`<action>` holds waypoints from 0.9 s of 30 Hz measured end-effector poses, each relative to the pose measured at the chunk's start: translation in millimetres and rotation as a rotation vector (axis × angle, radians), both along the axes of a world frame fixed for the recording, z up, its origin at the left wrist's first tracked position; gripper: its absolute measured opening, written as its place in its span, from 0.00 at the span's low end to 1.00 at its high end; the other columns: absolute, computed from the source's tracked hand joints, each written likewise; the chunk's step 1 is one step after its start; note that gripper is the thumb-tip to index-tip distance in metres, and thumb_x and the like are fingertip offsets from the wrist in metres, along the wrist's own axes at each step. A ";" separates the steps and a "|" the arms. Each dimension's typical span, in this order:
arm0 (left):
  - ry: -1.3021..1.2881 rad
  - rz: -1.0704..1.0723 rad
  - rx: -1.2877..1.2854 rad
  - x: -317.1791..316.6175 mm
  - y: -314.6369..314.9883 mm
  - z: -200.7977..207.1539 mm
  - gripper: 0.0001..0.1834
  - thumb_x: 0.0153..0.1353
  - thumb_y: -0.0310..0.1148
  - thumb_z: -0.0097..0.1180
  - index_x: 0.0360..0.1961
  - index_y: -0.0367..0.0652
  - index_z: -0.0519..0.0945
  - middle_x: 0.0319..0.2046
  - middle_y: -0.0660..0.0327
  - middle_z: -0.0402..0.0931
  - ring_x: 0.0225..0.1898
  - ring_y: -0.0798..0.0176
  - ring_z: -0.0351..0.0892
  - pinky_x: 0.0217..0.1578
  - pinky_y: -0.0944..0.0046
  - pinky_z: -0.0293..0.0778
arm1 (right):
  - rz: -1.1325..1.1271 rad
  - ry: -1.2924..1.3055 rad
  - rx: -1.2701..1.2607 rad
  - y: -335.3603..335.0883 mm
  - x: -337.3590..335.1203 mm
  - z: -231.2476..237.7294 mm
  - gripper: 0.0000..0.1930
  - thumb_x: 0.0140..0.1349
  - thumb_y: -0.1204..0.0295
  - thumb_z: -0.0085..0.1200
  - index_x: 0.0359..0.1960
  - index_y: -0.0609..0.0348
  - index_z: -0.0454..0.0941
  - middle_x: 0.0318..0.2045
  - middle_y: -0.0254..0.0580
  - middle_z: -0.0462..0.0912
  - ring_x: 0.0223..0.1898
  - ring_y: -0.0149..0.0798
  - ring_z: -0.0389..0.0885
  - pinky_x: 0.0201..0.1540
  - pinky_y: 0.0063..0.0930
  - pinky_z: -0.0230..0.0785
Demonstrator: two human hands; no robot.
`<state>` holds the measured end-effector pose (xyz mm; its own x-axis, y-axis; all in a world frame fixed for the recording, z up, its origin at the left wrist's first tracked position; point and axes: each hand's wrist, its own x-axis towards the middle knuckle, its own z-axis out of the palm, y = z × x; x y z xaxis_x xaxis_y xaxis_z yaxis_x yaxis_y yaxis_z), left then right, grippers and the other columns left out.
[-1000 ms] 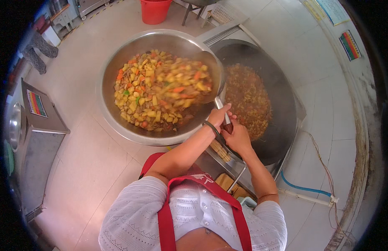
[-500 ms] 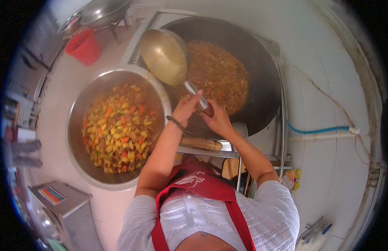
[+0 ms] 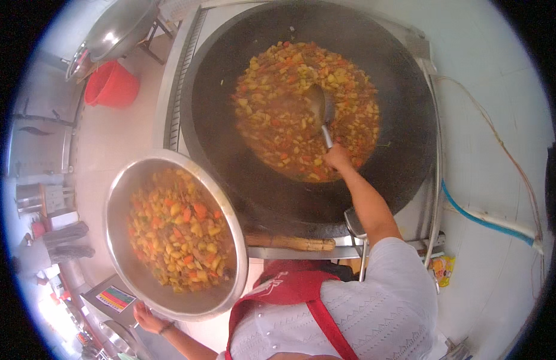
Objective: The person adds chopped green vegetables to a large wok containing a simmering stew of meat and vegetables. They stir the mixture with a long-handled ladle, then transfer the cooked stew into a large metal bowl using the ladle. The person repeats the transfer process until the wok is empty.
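Note:
A ladle point(image 3: 318, 105) with a metal bowl and handle dips into the potato and carrot stew point(image 3: 272, 108) in a large black wok point(image 3: 218, 114). My right hand point(image 3: 338, 158) is closed round the ladle's handle. To the left of the wok stands a wide metal basin point(image 3: 114, 234), which looks tilted and holds a thick layer of diced potatoes, carrots and browner pieces. My left hand point(image 3: 147, 318) is at the basin's near left rim, its fingers curled against the edge and partly hard to make out.
A wooden handle point(image 3: 290, 242) lies along the wok's near side. Beyond the basin are a red bucket point(image 3: 113, 84) and another metal bowl point(image 3: 119, 30) on a stand. A blue hose point(image 3: 488, 216) runs along the right wall. A grey metal box point(image 3: 113, 294) stands near left.
The ladle has gone from above the wok's left edge down into the stew. My left hand has left the handle for the basin's rim. The view has shifted, and the basin looks more tilted.

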<state>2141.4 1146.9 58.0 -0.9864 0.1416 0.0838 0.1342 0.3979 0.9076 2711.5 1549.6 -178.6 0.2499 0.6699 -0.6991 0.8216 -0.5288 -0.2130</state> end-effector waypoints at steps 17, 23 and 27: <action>-0.029 0.470 -0.939 7.1 -213.5 -39.8 0.27 0.60 0.51 0.45 0.28 0.32 0.77 0.19 0.55 0.74 0.23 0.59 0.73 0.29 0.57 0.71 | -0.623 1.369 0.067 126.7 -129.6 -92.4 0.09 0.58 0.72 0.51 0.35 0.63 0.64 0.15 0.34 0.70 0.14 0.29 0.68 0.17 0.28 0.66; -0.075 0.463 -0.928 0.6 -209.0 -29.5 0.29 0.60 0.54 0.43 0.25 0.33 0.77 0.18 0.55 0.74 0.23 0.60 0.73 0.28 0.58 0.71 | -0.596 1.220 0.172 156.9 -107.2 -65.3 0.09 0.57 0.74 0.53 0.32 0.62 0.64 0.15 0.35 0.70 0.12 0.28 0.67 0.16 0.27 0.64; -0.082 0.440 -0.900 -5.2 -215.8 -22.7 0.31 0.60 0.55 0.42 0.23 0.34 0.77 0.17 0.56 0.74 0.22 0.60 0.73 0.27 0.58 0.71 | -0.552 1.284 0.124 124.1 -95.8 -49.6 0.08 0.58 0.73 0.52 0.26 0.58 0.65 0.14 0.32 0.68 0.12 0.26 0.65 0.16 0.24 0.62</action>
<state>2136.2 931.2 35.3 -0.9642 -0.2598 0.0541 -0.2394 0.9396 0.2447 2615.7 1673.7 -228.2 -0.2623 0.7699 -0.5817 -0.2842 -0.6377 -0.7159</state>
